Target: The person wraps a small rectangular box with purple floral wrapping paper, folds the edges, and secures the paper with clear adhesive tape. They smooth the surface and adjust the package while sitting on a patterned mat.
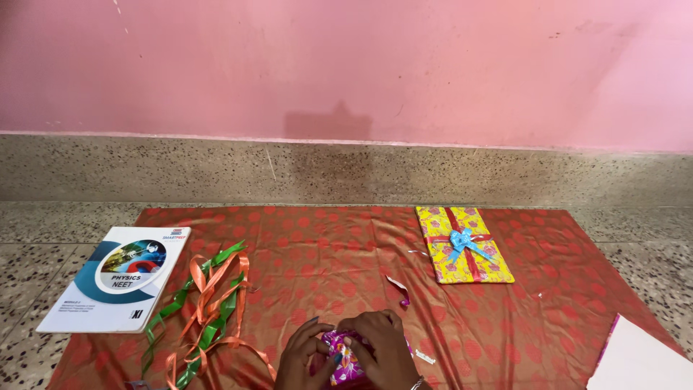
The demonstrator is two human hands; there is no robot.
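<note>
At the bottom middle, my left hand (303, 355) and my right hand (385, 347) both grip a small bundle of pink flowered wrapping paper (345, 361), pressed against the red dotted cloth (339, 253). My right hand lies partly over it, hiding much of it. A wrapped yellow gift (464, 244) with red ribbon and a blue bow lies flat further back to the right.
A white and teal book (119, 278) lies at the left edge of the cloth. Loose green and orange ribbons (206, 307) sprawl beside it. A small paper scrap (399, 287) lies just beyond my hands. A white sheet (639, 361) shows at the bottom right. The pink wall rises behind.
</note>
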